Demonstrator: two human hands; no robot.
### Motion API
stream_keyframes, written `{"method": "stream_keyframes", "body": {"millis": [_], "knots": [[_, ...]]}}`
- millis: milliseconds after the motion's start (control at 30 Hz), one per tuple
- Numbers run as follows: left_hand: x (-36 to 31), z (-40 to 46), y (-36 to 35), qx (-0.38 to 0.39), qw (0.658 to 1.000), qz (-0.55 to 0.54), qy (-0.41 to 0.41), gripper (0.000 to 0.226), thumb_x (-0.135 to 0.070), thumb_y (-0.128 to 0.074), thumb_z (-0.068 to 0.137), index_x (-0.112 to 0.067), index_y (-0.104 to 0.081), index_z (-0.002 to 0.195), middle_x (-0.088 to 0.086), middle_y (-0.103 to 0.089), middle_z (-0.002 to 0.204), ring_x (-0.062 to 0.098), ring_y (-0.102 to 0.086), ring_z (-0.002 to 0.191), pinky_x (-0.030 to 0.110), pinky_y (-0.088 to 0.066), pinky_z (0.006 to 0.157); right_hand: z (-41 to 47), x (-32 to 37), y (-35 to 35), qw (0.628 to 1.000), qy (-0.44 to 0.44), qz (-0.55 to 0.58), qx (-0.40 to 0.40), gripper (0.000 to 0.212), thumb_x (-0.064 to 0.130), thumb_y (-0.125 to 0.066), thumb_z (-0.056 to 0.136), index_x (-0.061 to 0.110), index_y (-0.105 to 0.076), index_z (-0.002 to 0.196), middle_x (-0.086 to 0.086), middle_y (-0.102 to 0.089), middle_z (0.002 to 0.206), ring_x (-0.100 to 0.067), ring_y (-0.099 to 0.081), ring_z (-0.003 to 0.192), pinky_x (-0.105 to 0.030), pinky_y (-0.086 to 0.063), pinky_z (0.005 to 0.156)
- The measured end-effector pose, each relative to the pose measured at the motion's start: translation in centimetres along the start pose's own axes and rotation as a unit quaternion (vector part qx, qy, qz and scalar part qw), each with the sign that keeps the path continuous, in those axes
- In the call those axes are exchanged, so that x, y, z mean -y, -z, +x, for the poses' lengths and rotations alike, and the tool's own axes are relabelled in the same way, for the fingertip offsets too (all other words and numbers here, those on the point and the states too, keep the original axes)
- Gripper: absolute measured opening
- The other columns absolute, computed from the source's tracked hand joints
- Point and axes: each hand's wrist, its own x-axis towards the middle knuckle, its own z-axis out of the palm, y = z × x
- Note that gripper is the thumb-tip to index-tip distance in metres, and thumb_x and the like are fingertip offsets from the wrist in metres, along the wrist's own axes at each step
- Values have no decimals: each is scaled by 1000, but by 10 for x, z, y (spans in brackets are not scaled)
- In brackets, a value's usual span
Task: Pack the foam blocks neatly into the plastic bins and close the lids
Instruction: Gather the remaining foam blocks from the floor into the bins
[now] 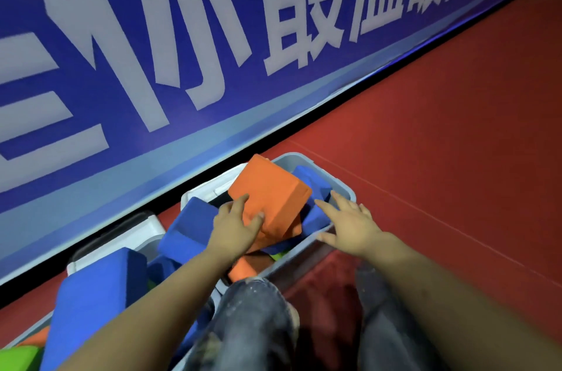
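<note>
Orange foam block [269,199] lay tilted atop the blue blocks in the grey bin [340,185], long axis toward its far corner; left hand [235,226] spread flat on it (nearer), right hand [354,224] open over the bin's near rim.

Orange foam block [267,197] among blue blocks [188,227] in a grey bin [340,185]; red floor [441,127]; blue banner [182,36] with whitish lettering; possibly green block [18,355] near left.
</note>
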Motion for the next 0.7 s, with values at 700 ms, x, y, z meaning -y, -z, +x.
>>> {"method": "stream_keyframes", "body": {"millis": [700], "knots": [[-174,-4,-309,558,799,198,-104,33,-44,-49,95,-28,-53,123,-2,-57,120,15,-57,92,26,-51,74,-224,-238,-236,404,-660,632,-42,61,34,-69,84,12,-42,134,-12,-44,134,-33,-45,122,-48,-45,94]]}}
